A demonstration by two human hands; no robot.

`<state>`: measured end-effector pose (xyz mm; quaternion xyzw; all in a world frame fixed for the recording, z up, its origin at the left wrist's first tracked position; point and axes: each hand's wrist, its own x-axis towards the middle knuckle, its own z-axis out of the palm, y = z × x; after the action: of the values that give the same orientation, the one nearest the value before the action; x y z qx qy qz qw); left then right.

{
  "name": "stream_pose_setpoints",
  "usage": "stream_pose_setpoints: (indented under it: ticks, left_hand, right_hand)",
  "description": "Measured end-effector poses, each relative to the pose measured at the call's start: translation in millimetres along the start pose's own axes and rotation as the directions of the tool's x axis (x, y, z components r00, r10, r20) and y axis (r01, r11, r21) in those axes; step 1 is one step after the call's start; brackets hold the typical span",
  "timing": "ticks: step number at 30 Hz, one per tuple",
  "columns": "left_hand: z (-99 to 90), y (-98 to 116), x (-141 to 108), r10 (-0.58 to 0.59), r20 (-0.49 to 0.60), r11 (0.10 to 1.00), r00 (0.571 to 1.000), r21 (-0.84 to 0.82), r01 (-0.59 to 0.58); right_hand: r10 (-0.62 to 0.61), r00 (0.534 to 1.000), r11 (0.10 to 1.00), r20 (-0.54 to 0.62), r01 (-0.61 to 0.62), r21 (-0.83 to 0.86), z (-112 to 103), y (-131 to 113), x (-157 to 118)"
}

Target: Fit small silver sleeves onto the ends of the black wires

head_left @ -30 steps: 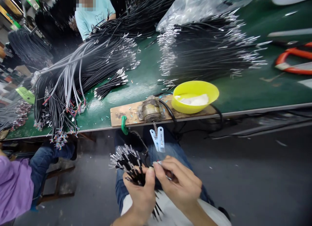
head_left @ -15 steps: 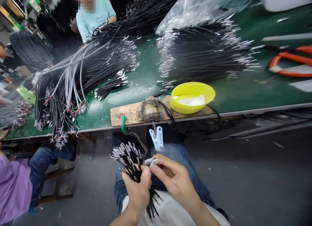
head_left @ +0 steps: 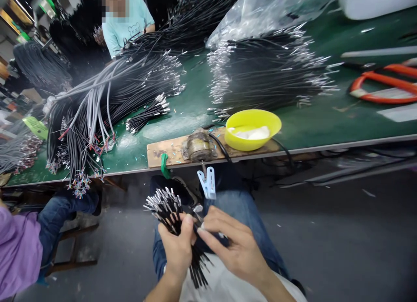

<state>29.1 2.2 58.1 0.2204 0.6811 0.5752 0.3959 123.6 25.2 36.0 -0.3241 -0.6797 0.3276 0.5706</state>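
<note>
My left hand [head_left: 177, 250] is wrapped round a bundle of thin black cables [head_left: 167, 210], silvery stripped ends fanning out above the thumb and tails hanging below the fist. Close beside it, my right hand [head_left: 233, 239] is pinched, thumb against fingers. Something small and pale shows at its fingertips, too small to make out. A whitish scrap [head_left: 197, 209] sits just above, between the two hands. Past the hands, a light blue clothes-peg-like clip [head_left: 207, 183] is fixed on the shaft of a small motor [head_left: 199, 146] at the bench edge.
A yellow bowl [head_left: 252, 141] with white material stands on the wooden board [head_left: 156, 156] bearing the motor. Piles of black cables [head_left: 267, 71] and grey cables [head_left: 97, 91] cover the green bench [head_left: 325, 119]. Orange-handled scissors [head_left: 368, 76] lie right. Co-workers [head_left: 127, 24] sit across and at left.
Both hands and the bundle have shifted slightly left. My right fingertips have moved a little lower, away from the whitish piece they were pinching beside my left thumb.
</note>
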Motion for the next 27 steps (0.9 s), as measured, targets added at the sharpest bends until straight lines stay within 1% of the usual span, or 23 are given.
stream_pose_setpoints:
  ticks: [1,2,4,5,7,9,10,13,15,16,17,18,20,22,23,24,25,26,27]
  left_hand:
    - [-0.5,1.5,1.7,0.009,0.015,1.0,1.0,-0.004,-0.008]
    - [-1.1,2.4,3.0,0.019,0.028,1.0,0.999,-0.011,-0.019]
    - [-2.0,2.3,3.4,0.03,0.035,0.999,0.999,-0.026,-0.029]
    - [-2.2,1.6,2.3,0.025,0.025,0.999,0.999,-0.032,-0.024]
    - [-1.7,-0.9,-1.3,0.002,-0.006,0.999,1.0,-0.047,-0.002]
    - [-1.0,-3.9,-4.5,-0.04,-0.004,0.997,0.999,-0.073,0.039]
    - [-0.9,-5.6,-5.2,-0.059,0.004,0.994,0.998,-0.088,0.059]
    - [-2.7,-10.8,-3.5,-0.113,0.063,0.987,0.992,-0.107,0.119]
    - [-5.1,-13.8,-0.5,-0.144,0.118,0.982,0.983,-0.105,0.157]
    - [-6.3,-14.9,0.9,-0.154,0.15,0.98,0.977,-0.105,0.171]
    - [-7.3,-15.6,2.2,-0.156,0.186,0.978,0.97,-0.105,0.178]
    - [-8.2,-16.1,3.1,-0.152,0.223,0.978,0.963,-0.106,0.179]
    - [-9.2,-16.1,4.2,-0.131,0.29,0.98,0.948,-0.105,0.167]
    - [-9.4,-15.5,4.4,-0.107,0.339,0.984,0.935,-0.099,0.148]
    - [-9.3,-15.1,4.3,-0.097,0.351,0.985,0.932,-0.097,0.139]
    - [-9.2,-14.8,4.2,-0.087,0.355,0.986,0.931,-0.1,0.13]
    - [-9.1,-14.4,3.9,-0.077,0.352,0.986,0.933,-0.11,0.123]
    - [-9.1,-14.1,3.6,-0.072,0.339,0.985,0.938,-0.124,0.12]
    - [-9.1,-13.7,3.4,-0.073,0.32,0.982,0.944,-0.142,0.124]
  right_hand:
    - [0.016,1.0,1.0,-0.014,-0.016,0.02,1.5,-0.2,-1.7]
    - [0.051,0.997,0.998,-0.052,-0.049,0.037,3.1,0.4,-3.3]
    - [0.163,0.975,0.986,-0.152,-0.155,0.067,5.9,3.6,-5.6]
    - [0.219,0.96,0.974,-0.175,-0.206,0.092,6.9,5.7,-6.1]
    - [0.291,0.946,0.951,-0.143,-0.27,0.151,7.8,9.1,-5.6]
    - [0.299,0.949,0.945,-0.098,-0.281,0.167,7.6,10.0,-4.2]
    - [0.29,0.952,0.95,-0.096,-0.274,0.151,7.2,9.5,-3.5]
    - [0.271,0.956,0.96,-0.108,-0.262,0.097,5.4,7.6,-3.6]
    - [0.32,0.945,0.936,-0.062,-0.306,0.172,4.3,8.6,-5.7]
    - [0.361,0.932,0.905,-0.021,-0.344,0.251,4.0,9.9,-7.1]
    - [0.406,0.913,0.852,0.037,-0.392,0.346,3.9,11.5,-8.5]
    - [0.45,0.887,0.778,0.101,-0.445,0.444,4.0,12.9,-9.6]
    - [0.522,0.825,0.591,0.218,-0.534,0.604,4.6,14.2,-10.0]
    - [0.58,0.752,0.417,0.314,-0.604,0.679,5.0,12.8,-7.7]
    - [0.6,0.72,0.352,0.347,-0.628,0.695,5.0,11.5,-5.9]
    - [0.617,0.694,0.309,0.371,-0.647,0.697,4.8,10.1,-4.2]
    - [0.63,0.674,0.292,0.386,-0.666,0.687,4.5,9.1,-2.9]
    - [0.642,0.662,0.297,0.387,-0.68,0.67,4.4,8.7,-2.3]
    - [0.651,0.659,0.321,0.377,-0.688,0.651,4.4,9.1,-2.5]
